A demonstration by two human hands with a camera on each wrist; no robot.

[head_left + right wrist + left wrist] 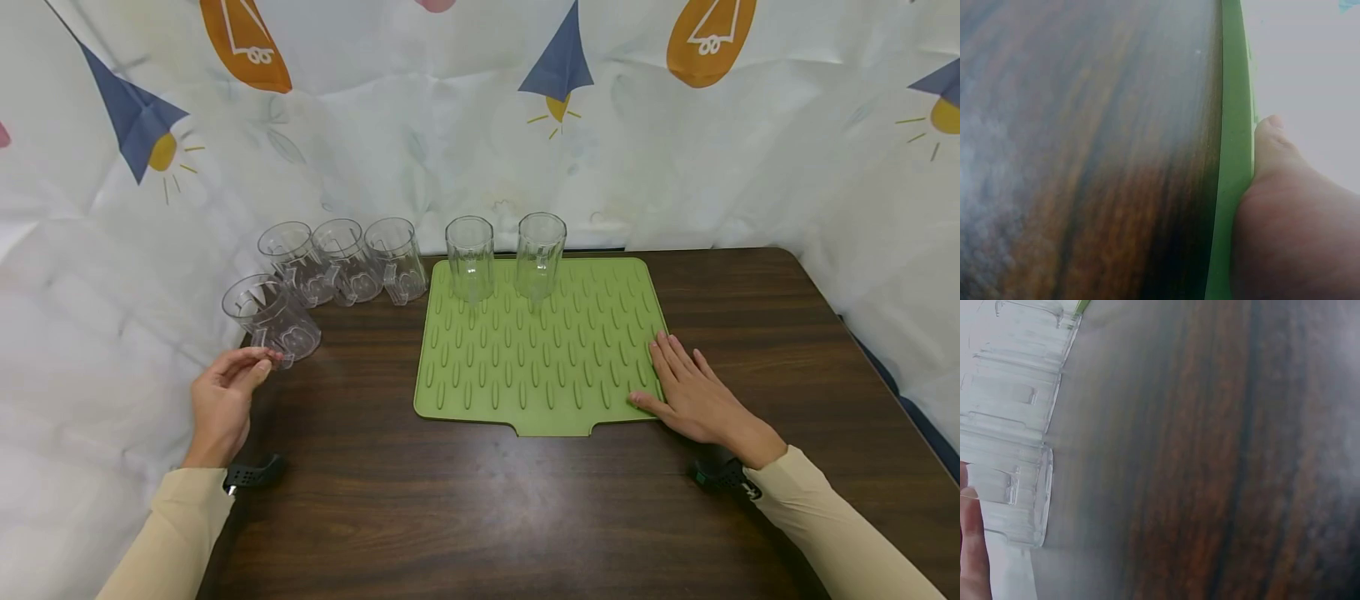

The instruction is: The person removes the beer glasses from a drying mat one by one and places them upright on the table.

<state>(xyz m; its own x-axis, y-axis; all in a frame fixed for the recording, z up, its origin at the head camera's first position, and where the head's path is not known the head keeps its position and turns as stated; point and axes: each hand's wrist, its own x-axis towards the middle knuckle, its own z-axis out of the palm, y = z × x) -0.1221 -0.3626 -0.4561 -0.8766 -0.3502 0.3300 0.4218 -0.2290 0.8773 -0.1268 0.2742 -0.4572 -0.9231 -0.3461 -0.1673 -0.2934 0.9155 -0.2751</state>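
No words, numbers, labels or brand marks can be read anywhere in these views. The backdrop cloth across the upper part of the frame carries only printed pictures, blue and orange shapes, with no lettering.

Clear mug upright at table's left edge; green ridged mat flat mid-table.

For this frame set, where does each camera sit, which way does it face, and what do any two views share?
Head: above, looking forward and down at the table, green mat, six clear mugs; both forearms show.
Left wrist: low beside the left hand, facing the nearest mug; a fingertip shows.
Right wrist: low, looking along the mat edge; the right hand shows.
Shared: mat in head and right wrist.
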